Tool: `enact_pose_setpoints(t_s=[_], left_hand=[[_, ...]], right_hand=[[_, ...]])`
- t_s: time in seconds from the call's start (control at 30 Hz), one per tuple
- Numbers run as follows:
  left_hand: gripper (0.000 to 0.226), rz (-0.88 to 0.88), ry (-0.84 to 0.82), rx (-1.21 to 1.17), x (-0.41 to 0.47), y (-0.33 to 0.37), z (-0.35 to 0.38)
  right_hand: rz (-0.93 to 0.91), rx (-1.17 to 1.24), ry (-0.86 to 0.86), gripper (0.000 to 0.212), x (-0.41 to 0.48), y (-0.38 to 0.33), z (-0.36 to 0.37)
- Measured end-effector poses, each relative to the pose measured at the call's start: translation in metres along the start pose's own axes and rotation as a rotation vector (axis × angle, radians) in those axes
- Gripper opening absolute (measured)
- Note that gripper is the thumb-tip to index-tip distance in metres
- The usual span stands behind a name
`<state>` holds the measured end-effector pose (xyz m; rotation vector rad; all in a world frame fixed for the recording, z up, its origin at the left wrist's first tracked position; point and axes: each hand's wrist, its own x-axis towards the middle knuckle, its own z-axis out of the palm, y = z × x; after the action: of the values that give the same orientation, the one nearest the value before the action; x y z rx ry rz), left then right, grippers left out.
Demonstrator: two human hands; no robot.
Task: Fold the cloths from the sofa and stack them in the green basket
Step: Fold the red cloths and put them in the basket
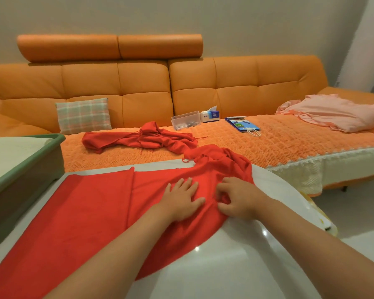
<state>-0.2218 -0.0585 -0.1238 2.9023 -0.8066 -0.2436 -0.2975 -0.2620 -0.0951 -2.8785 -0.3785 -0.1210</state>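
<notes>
Cloth (91,208) on table: left hand (183,198) flat, right hand (238,198) pinching.

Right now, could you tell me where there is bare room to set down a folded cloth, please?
The white table is bare near you, right of the red cloth. The sofa cover is free between the blue bag and the pink cloth. It is crowded around the clear box and red garment.
</notes>
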Motion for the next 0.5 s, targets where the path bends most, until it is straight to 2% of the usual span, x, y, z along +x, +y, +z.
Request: enact_pose_setpoints(t_s=[0.07, 0.13, 0.23, 0.3, 0.37, 0.4, 0.43, 0.5], left_hand=[[0.070, -0.028, -0.022, 0.013, -0.003, 0.000, 0.001], [0.070, -0.041, -0.018, 0.015, -0.006, 0.002, 0.000], [0.069, -0.067, 0.015, 0.035, -0.010, 0.007, 0.001], [0.060, -0.060, 0.166, 0.087, -0.016, 0.011, 0.002], [0.037, 0.015, 0.361, 0.111, -0.024, 0.018, -0.001], [0.029, 0.053, 0.413, 0.079, -0.029, 0.022, -0.003], [0.026, 0.079, 0.422, 0.041, -0.036, 0.027, -0.005], [0.038, 0.123, 0.375, 0.007, -0.051, 0.034, -0.003]], right_hand=[[0.062, -0.077, -0.015, 0.024, -0.023, 0.008, -0.002], [0.116, -0.135, -0.020, 0.012, -0.043, 0.013, -0.008], [0.170, -0.256, -0.061, 0.012, -0.063, 0.011, -0.018], [0.177, -0.348, -0.087, 0.013, -0.070, 0.004, -0.023], [0.150, -0.409, -0.063, 0.007, -0.073, -0.004, -0.026], [0.121, -0.387, -0.046, 0.003, -0.073, -0.009, -0.027], [0.095, -0.314, -0.030, 0.009, -0.073, -0.014, -0.028], [0.062, -0.103, -0.042, 0.016, -0.071, -0.023, -0.027]])
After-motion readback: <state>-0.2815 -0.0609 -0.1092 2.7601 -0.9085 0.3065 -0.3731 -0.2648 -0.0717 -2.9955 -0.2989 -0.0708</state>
